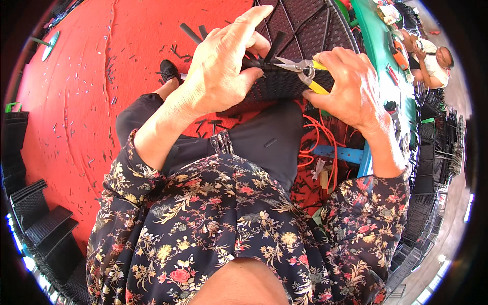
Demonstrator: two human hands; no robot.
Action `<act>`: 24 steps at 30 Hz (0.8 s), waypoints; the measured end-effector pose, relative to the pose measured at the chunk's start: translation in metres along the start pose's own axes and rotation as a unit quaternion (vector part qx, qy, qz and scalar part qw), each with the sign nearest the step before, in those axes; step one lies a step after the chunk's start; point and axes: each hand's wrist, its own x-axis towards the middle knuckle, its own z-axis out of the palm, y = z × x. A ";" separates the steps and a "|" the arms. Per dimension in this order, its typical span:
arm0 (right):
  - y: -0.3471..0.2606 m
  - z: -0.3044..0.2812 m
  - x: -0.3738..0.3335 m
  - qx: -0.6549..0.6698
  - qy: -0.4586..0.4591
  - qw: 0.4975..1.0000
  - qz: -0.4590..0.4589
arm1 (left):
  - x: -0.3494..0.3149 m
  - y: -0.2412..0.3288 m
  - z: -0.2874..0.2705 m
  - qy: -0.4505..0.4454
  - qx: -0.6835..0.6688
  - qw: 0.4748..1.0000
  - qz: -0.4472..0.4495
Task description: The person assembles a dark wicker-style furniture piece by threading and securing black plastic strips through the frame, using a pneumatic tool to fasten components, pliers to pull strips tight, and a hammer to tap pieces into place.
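In my right hand (351,84) are snips (308,68) with yellow handles. Their pointed metal blades are parted and aim left, toward a short black flat strip (276,44) that sticks up. My left hand (223,63) is bent round the near edge of a black woven piece (284,84), its index finger stretched out and its thumb and other fingers against the dark edge. What exactly lies between those fingers is partly hidden. More black strips (190,33) poke out behind that hand. The woven piece rests near my knees, its dark woven panel (310,30) reaching away from me.
Black offcuts (216,124) litter the red floor (66,101). Orange tubing (333,142) and a blue bar (338,152) lie right of my legs. A green table (371,30) stands at the right, a seated person (432,61) beyond it. Black woven furniture (46,221) is stacked at the left.
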 end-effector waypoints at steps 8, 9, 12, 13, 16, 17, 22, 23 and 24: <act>0.001 -0.001 0.018 -0.003 -0.013 0.998 -0.061 | 0.000 0.006 -0.003 -0.011 0.038 0.999 -0.001; 0.002 0.000 0.019 -0.004 -0.016 0.997 -0.069 | 0.001 0.013 -0.005 -0.015 0.045 0.999 -0.014; 0.008 0.004 0.024 -0.002 -0.020 0.995 -0.097 | 0.000 0.017 -0.007 -0.017 0.055 0.998 -0.036; 0.010 0.005 0.025 0.000 -0.023 0.994 -0.102 | 0.001 0.017 -0.007 -0.018 0.052 0.998 -0.037; 0.010 0.006 0.021 0.002 -0.011 0.995 -0.099 | 0.002 0.019 -0.006 -0.007 0.045 0.998 -0.036; 0.009 0.006 0.019 0.002 -0.003 0.995 -0.095 | 0.003 0.016 -0.005 -0.005 0.038 0.999 -0.016; 0.020 0.013 -0.012 0.043 0.013 0.999 0.020 | 0.005 -0.004 0.003 0.030 0.010 0.998 0.057; 0.025 0.011 -0.022 0.064 0.019 0.996 0.054 | 0.007 -0.005 0.005 0.036 -0.004 0.998 0.044; 0.025 0.006 -0.034 0.078 0.038 0.990 0.108 | 0.010 -0.005 0.007 0.041 -0.019 0.999 0.032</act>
